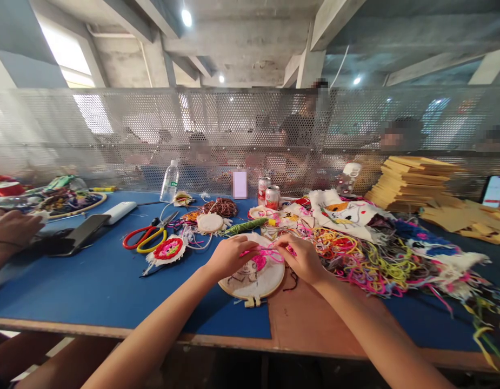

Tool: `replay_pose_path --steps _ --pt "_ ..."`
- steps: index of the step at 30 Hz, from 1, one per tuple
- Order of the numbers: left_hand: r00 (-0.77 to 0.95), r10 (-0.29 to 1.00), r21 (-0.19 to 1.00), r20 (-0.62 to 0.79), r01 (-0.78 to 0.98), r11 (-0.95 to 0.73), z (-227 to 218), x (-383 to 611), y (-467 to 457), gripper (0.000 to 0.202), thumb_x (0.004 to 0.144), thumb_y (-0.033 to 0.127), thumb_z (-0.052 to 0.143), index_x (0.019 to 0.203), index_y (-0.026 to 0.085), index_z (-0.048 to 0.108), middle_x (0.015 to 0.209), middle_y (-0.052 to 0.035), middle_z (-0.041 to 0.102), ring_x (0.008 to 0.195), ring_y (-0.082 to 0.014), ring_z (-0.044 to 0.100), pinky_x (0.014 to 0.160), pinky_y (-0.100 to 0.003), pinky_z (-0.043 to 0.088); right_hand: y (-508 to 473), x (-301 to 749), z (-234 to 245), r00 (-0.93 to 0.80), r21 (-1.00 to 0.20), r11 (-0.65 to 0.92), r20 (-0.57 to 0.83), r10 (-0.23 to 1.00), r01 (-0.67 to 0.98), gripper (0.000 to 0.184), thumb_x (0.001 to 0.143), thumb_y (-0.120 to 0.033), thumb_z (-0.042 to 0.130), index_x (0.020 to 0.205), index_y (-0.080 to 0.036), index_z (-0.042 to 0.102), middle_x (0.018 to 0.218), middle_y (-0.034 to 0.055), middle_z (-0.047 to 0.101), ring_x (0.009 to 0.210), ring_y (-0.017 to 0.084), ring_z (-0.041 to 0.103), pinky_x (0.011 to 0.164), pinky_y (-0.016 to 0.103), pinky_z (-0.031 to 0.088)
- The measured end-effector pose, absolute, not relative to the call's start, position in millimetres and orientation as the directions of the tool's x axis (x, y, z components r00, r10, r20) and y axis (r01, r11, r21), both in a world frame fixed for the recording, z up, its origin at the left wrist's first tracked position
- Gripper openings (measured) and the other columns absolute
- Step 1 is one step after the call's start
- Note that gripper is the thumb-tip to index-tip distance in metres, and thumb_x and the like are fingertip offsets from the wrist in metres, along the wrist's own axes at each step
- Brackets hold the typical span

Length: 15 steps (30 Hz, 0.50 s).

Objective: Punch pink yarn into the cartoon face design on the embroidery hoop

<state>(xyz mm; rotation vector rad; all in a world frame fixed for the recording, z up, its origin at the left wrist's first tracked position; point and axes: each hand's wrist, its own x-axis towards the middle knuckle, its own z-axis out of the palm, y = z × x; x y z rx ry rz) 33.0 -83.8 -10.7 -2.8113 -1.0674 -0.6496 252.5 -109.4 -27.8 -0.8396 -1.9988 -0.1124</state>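
A round embroidery hoop (255, 278) with white cloth and a pink stitched patch lies on the blue table (95, 275) in front of me. My left hand (229, 256) rests on the hoop's upper left, fingers pinched on pink thread (268, 253). My right hand (300, 258) sits at the hoop's upper right, fingers closed on the same pink thread, which runs between both hands.
A tangle of coloured threads (367, 259) spreads right of the hoop. Red and yellow scissors (148, 235), a smaller stitched hoop (168, 249), two cans (269, 194), a water bottle (170, 181), a phone (81, 233) and stacked cardboard (412, 181) are around. Another person's hand (10, 229) rests at left.
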Motion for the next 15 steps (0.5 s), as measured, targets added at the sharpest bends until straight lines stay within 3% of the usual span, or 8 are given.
replay_pose_path --steps 5,8,10,13,15 --pt "0.663 0.646 0.113 0.379 0.66 -0.743 -9 33 -85 0.036 0.092 0.042 0.035 0.098 0.022 0.065 0.082 -0.0035 0.064 0.071 -0.0138 0.06 0.059 -0.021 0.04 -114 259 -20 -0.055 -0.373 0.748 0.877 0.477 0.55 0.01 0.089 -0.02 0.045 0.095 -0.023 0.052 0.085 0.0043 0.063 0.08 0.018 0.062 0.073 0.032 0.049" --pt "0.653 0.663 0.166 0.367 0.655 -0.737 -8 33 -85 0.037 0.092 0.041 0.035 0.095 0.021 0.065 0.081 -0.0039 0.064 0.07 -0.0142 0.059 0.059 -0.021 0.039 -112 268 -15 0.114 -0.439 0.698 0.88 0.462 0.565 0.019 0.09 -0.022 0.042 0.107 -0.023 0.051 0.081 0.0049 0.061 0.078 0.019 0.06 0.074 0.035 0.048" --pt "0.648 0.671 0.233 0.36 0.634 -0.737 -6 35 -86 0.038 0.092 0.041 0.035 0.093 0.019 0.065 0.079 -0.004 0.064 0.07 -0.0144 0.058 0.061 -0.021 0.039 -106 275 -14 0.102 -0.431 0.628 0.866 0.49 0.648 0.023 0.09 -0.025 0.042 0.111 -0.022 0.052 0.084 0.0063 0.063 0.076 0.02 0.06 0.073 0.035 0.048" --pt "0.647 0.676 0.377 0.352 0.564 -0.735 -2 37 -86 0.041 0.092 0.042 0.034 0.08 0.017 0.063 0.07 -0.0017 0.06 0.065 -0.0127 0.054 0.061 -0.021 0.037 -92 285 -17 -0.047 -0.323 0.482 0.792 0.609 0.814 0.023 0.088 -0.028 0.045 0.102 -0.02 0.061 0.092 0.0096 0.066 0.086 0.024 0.06 0.079 0.04 0.046" --pt "0.645 0.686 0.489 0.337 0.503 -0.713 0 38 -87 0.041 0.092 0.042 0.034 0.072 0.016 0.059 0.064 0.0005 0.055 0.06 -0.0109 0.05 0.059 -0.021 0.037 -83 287 -21 -0.038 -0.322 0.387 0.724 0.689 0.864 0.026 0.086 -0.033 0.047 0.099 -0.018 0.064 0.094 0.0129 0.065 0.093 0.029 0.057 0.084 0.046 0.042"
